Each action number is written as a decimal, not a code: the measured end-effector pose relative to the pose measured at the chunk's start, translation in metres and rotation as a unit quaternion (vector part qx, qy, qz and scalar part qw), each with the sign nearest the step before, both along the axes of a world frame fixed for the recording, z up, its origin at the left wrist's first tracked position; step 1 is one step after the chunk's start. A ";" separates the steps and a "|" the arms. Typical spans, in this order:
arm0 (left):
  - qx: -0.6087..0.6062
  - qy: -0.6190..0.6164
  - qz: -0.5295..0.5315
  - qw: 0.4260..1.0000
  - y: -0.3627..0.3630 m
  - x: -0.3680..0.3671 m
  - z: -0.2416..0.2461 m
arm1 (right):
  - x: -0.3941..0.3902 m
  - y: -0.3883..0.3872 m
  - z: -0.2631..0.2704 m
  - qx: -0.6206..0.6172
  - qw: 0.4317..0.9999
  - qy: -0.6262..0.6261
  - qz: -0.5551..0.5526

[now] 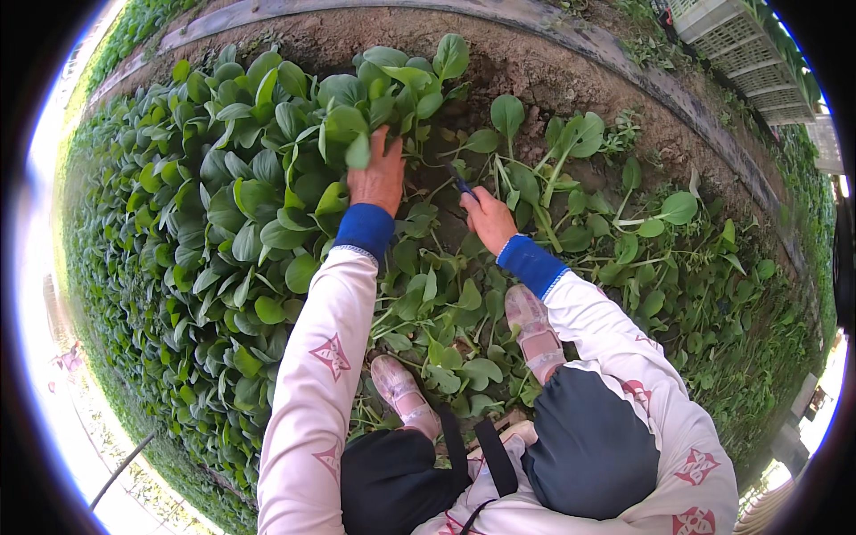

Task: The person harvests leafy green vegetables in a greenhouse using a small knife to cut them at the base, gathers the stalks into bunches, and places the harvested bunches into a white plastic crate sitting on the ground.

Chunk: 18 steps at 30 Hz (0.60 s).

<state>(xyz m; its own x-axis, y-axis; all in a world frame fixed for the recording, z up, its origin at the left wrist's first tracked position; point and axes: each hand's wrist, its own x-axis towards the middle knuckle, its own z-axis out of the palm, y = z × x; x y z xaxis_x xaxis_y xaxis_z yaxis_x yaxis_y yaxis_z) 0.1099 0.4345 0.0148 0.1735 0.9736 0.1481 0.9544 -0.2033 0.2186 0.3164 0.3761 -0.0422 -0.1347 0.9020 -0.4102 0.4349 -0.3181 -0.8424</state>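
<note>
My left hand [378, 179] reaches into the edge of a dense stand of leafy greens that look like pak choi [267, 174]. Leaves cover its fingertips, so whether they grip a stem cannot be seen. To the right, my right hand [491, 215] is closed around the handle of a small dark knife [461, 179]. The blade points up and left, just above the soil and apart from my left hand. Cut leaves and stems [548, 167] lie loosely on the ground right of the knife.
My shoes [401, 391] stand among low, scattered leaves [461, 361]. Bare soil [521, 60] and a long grey border strip [575, 37] curve along the bed's far side. Plastic crates [742, 60] stand beyond the strip at upper right.
</note>
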 end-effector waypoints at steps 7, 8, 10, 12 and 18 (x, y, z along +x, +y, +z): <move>0.021 -0.005 0.046 0.999 -0.011 0.002 -0.013 | -0.036 0.029 -0.024 0.055 0.996 -0.066 0.012; 0.019 -0.031 0.053 0.998 -0.012 0.004 -0.015 | -0.040 0.032 -0.024 0.046 0.997 -0.060 0.021; 0.017 -0.088 0.063 0.994 -0.012 0.011 -0.019 | -0.045 0.040 -0.032 0.109 0.989 -0.096 0.028; 0.010 -0.060 0.061 0.996 -0.017 0.007 -0.021 | -0.043 0.049 -0.024 -0.049 0.998 0.012 0.032; -0.013 0.030 -0.100 0.994 -0.049 -0.003 -0.027 | -0.006 0.052 -0.001 -0.171 0.972 0.085 0.137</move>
<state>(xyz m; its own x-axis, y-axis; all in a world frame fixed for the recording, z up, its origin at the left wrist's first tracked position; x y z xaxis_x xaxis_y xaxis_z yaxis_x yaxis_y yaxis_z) 0.1069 0.3855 -0.0118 0.3709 0.9226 0.1059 0.9074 -0.3844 0.1701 0.3102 0.4280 -0.0430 -0.4436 0.6376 -0.6298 0.4059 -0.4836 -0.7755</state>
